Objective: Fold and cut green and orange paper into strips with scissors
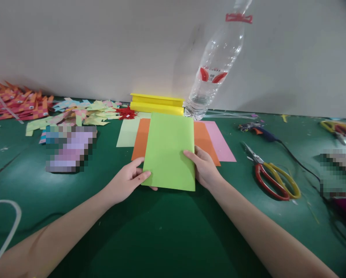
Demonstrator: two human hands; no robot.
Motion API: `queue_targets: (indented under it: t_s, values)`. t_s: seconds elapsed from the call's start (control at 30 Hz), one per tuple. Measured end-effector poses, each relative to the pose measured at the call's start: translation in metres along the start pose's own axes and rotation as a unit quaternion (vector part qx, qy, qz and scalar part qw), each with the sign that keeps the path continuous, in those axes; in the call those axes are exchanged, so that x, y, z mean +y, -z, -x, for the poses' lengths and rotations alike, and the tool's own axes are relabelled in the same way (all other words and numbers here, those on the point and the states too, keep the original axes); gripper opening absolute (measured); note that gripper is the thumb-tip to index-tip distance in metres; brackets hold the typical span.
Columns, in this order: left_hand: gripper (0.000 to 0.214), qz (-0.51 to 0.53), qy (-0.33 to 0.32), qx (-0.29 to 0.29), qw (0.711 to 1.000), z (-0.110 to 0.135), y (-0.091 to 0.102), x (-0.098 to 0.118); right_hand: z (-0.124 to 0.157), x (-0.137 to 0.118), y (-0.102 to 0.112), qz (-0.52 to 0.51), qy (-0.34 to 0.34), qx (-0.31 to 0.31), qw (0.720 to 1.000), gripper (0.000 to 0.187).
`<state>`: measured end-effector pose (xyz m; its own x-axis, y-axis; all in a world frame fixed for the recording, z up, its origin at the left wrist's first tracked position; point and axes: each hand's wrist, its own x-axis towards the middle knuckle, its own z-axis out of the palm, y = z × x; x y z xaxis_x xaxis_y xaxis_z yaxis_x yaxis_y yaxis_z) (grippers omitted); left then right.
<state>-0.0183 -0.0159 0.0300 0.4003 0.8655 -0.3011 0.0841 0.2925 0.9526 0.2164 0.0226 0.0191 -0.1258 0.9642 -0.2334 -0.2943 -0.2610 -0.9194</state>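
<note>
A bright green sheet of paper (170, 148) is held up between my two hands over the table. My left hand (131, 178) grips its lower left corner, thumb on top and fingers beneath. On the right edge, my right hand (202, 164) pinches it the same way, thumb on the front. Behind the green sheet lie an orange sheet (206, 143), a pink sheet (221, 143) and a pale green sheet (127, 133), partly covered. Whether the green paper is a single sheet or folded, I cannot tell.
Scissors (273, 179) with red and yellow handles lie right, near a dark-blue corded tool (265, 134). A plastic bottle (209, 77) leans at the wall beside yellow folded strips (157, 104). Coloured paper scraps (94, 112) and a blurred-out phone (73, 148) are left.
</note>
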Motion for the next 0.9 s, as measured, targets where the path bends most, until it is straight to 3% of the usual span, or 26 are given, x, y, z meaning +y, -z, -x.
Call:
queue_targets:
  t_s: [0.2,0.3,0.4,0.53,0.73,0.9]
  values:
    - [0.069,-0.022,0.007,0.069,0.997,-0.001,0.003,-0.005,0.000,0.000,0.000,0.008,0.005,-0.004,1.000,0.033]
    - [0.063,-0.024,0.009,0.105,0.994,-0.001,0.006,-0.010,-0.001,0.001,0.002,0.012,0.005,-0.004,1.000,0.034]
    - [0.040,0.025,-0.015,0.053,0.998,0.000,0.006,-0.010,-0.002,0.002,0.003,0.024,0.006,0.006,1.000,0.035]
    - [0.044,0.021,-0.041,-0.031,0.998,0.001,0.004,-0.005,-0.002,0.002,0.003,0.019,0.005,0.008,1.000,0.034]
    - [0.052,-0.035,-0.058,-0.050,0.996,0.002,0.003,-0.001,-0.001,0.001,0.003,0.005,0.002,0.001,1.000,0.032]
    - [0.043,-0.079,-0.053,-0.054,0.994,0.003,0.004,0.001,-0.002,0.003,0.005,0.001,0.008,-0.007,1.000,0.030]
